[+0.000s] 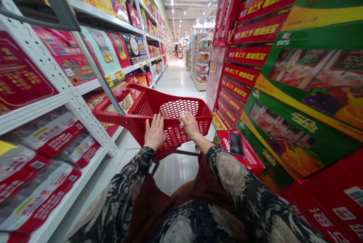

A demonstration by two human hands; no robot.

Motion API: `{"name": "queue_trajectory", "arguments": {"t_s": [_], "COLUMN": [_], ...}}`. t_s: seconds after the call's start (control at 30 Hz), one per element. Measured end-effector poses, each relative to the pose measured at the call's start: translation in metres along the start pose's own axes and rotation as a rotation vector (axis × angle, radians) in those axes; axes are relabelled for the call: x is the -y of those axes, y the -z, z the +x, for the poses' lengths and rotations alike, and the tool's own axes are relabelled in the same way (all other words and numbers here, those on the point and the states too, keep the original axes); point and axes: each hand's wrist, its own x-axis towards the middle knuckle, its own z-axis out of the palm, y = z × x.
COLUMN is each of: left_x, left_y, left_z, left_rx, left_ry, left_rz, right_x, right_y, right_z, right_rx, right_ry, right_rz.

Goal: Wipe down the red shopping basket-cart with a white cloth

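A red plastic shopping basket cart (202,110) with holed sides stands in front of me, tilted, its grey metal handle bar (98,70) rising to the upper left. My left hand (154,132) lies flat against the near side of the basket, fingers stretched out over the rim. Further right, my right hand (190,126) rests at the same rim with its fingers curled round a small crumpled white tissue (182,116). The part of the tissue inside the fingers is hidden. Little of the basket's inside shows.
White shelves (87,88) with boxed goods and bottle packs (51,133) line the left. Stacked red drink cartons (241,70) and green juice cartons (306,84) crowd the right. A phone-like dark object (236,143) lies on a red box (253,161). The tiled aisle (176,74) runs ahead.
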Motion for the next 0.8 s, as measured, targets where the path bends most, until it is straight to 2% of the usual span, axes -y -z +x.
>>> {"name": "queue_trajectory", "arguments": {"t_s": [0.13,0.23,0.4,0.5,0.57,0.67,0.8], "left_x": [0.008,0.007,0.003,0.005,0.009,0.019,0.029], "left_y": [0.000,0.000,0.000,0.002,0.006,0.010,0.010], "left_z": [-0.002,-0.002,-0.002,-0.003,-0.005,-0.010,-0.015], "left_rx": [-0.005,-0.005,0.012,0.016,0.027,0.023,0.006], "left_ry": [0.015,0.027,0.015,0.002,-0.023,-0.015,0.009], "left_rz": [-0.005,-0.020,-0.029,-0.031,-0.036,-0.040,-0.049], "right_x": [-0.017,-0.015,0.019,0.042,0.048,0.039,0.018], "right_y": [0.009,0.007,-0.012,-0.021,-0.023,-0.019,-0.013], "right_z": [-0.003,-0.001,0.009,0.014,0.016,0.014,0.008], "right_rx": [-0.058,-0.074,-0.058,-0.045,-0.028,-0.001,-0.041], "right_ry": [-0.108,-0.121,-0.041,0.063,0.124,0.142,0.071], "right_rz": [-0.023,-0.013,0.038,0.041,0.036,0.023,0.009]}}
